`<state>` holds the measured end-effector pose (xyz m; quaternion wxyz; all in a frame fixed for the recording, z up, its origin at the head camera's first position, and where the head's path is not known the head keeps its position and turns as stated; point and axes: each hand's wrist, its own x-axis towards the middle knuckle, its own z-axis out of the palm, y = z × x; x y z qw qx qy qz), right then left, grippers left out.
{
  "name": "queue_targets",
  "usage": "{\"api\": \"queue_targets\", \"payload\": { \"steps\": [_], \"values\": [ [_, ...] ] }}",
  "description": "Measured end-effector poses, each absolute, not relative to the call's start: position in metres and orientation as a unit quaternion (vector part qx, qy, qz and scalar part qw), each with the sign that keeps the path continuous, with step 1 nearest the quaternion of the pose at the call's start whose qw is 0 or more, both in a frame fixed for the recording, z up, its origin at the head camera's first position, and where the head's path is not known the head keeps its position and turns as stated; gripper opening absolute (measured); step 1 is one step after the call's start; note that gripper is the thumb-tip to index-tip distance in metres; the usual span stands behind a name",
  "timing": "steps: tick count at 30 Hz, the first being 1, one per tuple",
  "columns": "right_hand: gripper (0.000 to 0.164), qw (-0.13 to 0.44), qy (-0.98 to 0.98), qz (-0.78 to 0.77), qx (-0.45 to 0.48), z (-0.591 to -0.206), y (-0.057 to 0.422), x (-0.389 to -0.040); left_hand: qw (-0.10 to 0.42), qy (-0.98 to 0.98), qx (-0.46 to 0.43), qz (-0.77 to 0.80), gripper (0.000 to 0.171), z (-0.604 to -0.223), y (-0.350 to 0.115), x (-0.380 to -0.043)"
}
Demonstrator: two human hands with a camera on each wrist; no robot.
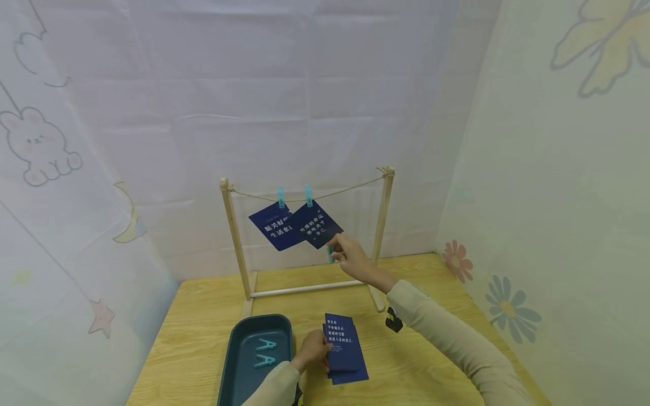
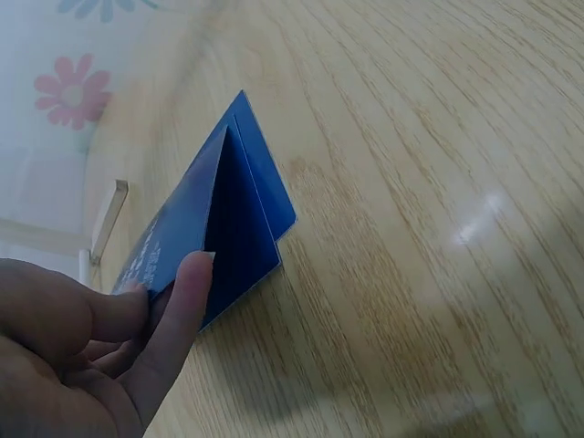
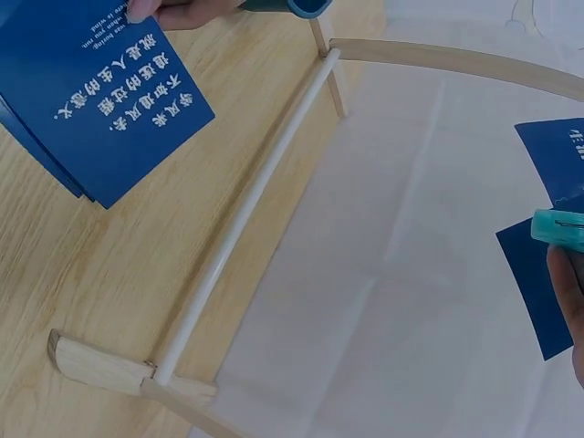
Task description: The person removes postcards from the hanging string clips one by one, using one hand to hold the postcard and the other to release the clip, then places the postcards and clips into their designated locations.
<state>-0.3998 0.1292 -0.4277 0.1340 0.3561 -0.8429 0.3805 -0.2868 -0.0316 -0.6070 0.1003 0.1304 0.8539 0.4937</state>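
Observation:
My left hand (image 1: 311, 351) pinches the edge of the top dark blue card (image 2: 187, 214) with white writing. In the left wrist view this card tilts up from the other blue cards (image 2: 265, 178) beneath it. My right hand (image 1: 352, 258) holds a teal clothespin (image 3: 558, 228) at the lower right corner of a hanging blue card (image 1: 315, 223). Two teal clothespins, the left one (image 1: 281, 197) and the right one (image 1: 308, 195), fasten two cards to the string. The right card overlaps the left hanging card (image 1: 271, 225).
A wooden frame (image 1: 236, 242) with a sagging string (image 1: 350, 190) and a white bottom bar (image 1: 310, 288) stands at the back of the table (image 1: 426, 361). Left of the cards, a dark teal tray (image 1: 242, 386) contains two clothespins (image 1: 266, 361). Printed sheets (image 1: 533, 186) wall the table in.

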Motion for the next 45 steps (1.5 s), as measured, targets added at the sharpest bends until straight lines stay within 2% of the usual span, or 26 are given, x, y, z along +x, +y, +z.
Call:
{"api": "queue_targets", "payload": {
  "steps": [6, 21, 24, 32, 36, 45],
  "values": [
    [0.026, 0.141, -0.831, 0.389, 0.371, -0.433, 0.130, -0.400, 0.122, 0.863, 0.138, 0.471, 0.022, -0.605, -0.033, -0.283],
    [0.033, 0.091, -0.823, 0.410, 0.382, -0.445, 0.131, -0.397, 0.170, 0.876, 0.095, 0.441, 0.024, -0.615, -0.042, -0.277],
    [0.034, 0.082, -0.825, 0.411, 0.379, -0.446, 0.129, -0.396, 0.155, 0.876, 0.112, 0.442, 0.022, -0.618, -0.044, -0.276],
    [0.025, 0.077, -0.836, 0.400, 0.368, -0.452, 0.122, -0.394, 0.103, 0.910, 0.173, 0.363, 0.012, -0.620, -0.042, -0.272],
    [0.029, 0.080, -0.834, 0.395, 0.377, -0.458, 0.117, -0.393, 0.070, 0.928, 0.204, 0.304, 0.005, -0.617, -0.038, -0.265],
    [0.038, 0.057, -0.840, 0.343, 0.416, -0.477, 0.094, -0.381, 0.047, 0.961, 0.213, 0.172, 0.015, -0.624, -0.027, -0.244]
  ]
}}
